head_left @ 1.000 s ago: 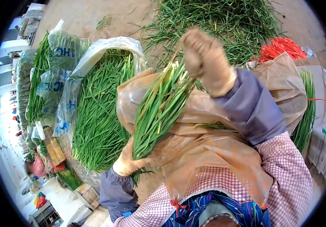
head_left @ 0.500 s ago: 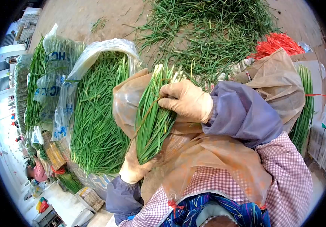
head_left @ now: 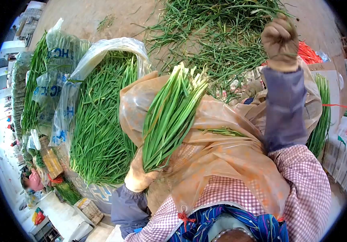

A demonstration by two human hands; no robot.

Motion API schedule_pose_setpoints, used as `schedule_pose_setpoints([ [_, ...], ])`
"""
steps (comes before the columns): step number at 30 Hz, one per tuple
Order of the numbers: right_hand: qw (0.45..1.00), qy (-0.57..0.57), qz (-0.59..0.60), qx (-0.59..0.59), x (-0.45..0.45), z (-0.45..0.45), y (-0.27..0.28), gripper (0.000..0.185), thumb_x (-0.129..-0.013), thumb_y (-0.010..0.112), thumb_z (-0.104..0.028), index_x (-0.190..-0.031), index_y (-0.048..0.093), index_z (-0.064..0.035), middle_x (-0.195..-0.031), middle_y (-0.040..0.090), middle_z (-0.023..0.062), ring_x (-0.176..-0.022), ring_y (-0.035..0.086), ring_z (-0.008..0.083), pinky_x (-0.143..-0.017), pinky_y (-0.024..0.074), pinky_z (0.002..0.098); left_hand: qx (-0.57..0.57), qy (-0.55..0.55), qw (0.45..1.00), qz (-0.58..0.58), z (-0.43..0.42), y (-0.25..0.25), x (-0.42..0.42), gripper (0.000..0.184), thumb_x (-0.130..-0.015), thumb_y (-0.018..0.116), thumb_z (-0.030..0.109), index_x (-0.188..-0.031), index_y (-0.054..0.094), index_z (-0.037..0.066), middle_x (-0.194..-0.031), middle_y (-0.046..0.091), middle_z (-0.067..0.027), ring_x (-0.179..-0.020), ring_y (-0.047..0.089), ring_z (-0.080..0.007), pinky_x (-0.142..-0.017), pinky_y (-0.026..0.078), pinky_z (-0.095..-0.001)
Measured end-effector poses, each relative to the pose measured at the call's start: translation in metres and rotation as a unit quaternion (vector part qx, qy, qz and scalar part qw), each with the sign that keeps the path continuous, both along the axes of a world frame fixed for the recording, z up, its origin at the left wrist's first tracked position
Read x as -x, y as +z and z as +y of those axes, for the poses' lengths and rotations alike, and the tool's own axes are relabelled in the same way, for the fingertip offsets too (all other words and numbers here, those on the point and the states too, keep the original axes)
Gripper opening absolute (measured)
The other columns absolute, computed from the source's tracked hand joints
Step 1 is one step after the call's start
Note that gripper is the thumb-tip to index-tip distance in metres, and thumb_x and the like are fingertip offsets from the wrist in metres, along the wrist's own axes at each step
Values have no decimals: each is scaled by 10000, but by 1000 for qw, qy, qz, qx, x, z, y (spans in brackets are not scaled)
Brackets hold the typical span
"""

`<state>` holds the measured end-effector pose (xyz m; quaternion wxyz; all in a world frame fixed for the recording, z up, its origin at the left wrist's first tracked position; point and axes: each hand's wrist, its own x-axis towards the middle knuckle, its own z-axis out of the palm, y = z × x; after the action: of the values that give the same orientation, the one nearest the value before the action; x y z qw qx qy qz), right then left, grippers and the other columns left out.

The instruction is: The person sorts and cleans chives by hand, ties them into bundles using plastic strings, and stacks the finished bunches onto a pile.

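Head view: I see brown floor (head_left: 80, 18) at the far side, a loose leaf heap (head_left: 221, 24) spread over it. Left hand (head_left: 139, 175) grasps the garlic-chive bunch (head_left: 173, 117) by its leaf ends, above the translucent apron (head_left: 230, 161). Right hand (head_left: 280, 40) raised well apart, clenched; whether on a leaf, I cannot tell. Plastic bag (head_left: 115, 43) of chives bounds the left, red strips (head_left: 308, 54) the right; floor shows between bag and heap.

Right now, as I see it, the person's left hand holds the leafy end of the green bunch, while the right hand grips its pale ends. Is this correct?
Not quite: the head view shows the right hand held out, apart from the green bunch and its pale ends. The left hand does hold the leafy end.
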<state>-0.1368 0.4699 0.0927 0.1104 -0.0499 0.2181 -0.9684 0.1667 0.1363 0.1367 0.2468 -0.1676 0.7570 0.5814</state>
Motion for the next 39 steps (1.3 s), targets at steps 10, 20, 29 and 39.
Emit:
schedule_pose_setpoints([
  [10, 516, 113, 365, -767, -84, -84, 0, 445, -830, 693, -366, -1098, 639, -15, -1057, 632, 169, -1066, 569, 324, -926, 443, 438, 119, -40, 988, 93, 9, -4, -1, 642, -682, 740, 31, -1271, 487, -7, -1194, 579, -155, -1081, 577, -263, -939, 445, -346],
  [20, 681, -72, 109, -720, -31, -43, -84, 155, -870, 644, -85, -998, 668, -2, -860, 687, 95, -779, 632, 152, -697, 530, 292, 126, -47, 985, 105, 9, -2, -7, 601, -702, 730, 31, -1255, 500, -13, -1151, 600, -170, -1047, 593, -293, -917, 456, -352],
  [29, 534, 178, 379, -734, -81, -85, -23, 331, -849, 666, -298, -1039, 681, -27, -991, 664, 149, -1000, 624, 256, -889, 483, 377, 110, -78, 981, 137, 9, -9, -3, 589, -716, 717, 41, -1261, 498, -16, -1169, 591, -160, -1050, 588, -268, -918, 451, -343],
  [39, 606, 49, 27, -793, 19, 17, -100, 396, -923, 628, -206, -1276, 565, -37, -1090, 682, 86, -804, 632, 119, -738, 535, 279, 123, -77, 980, 135, 3, -14, -5, 544, -706, 741, 40, -1209, 540, -15, -1174, 592, -161, -1053, 584, -268, -919, 449, -346],
])
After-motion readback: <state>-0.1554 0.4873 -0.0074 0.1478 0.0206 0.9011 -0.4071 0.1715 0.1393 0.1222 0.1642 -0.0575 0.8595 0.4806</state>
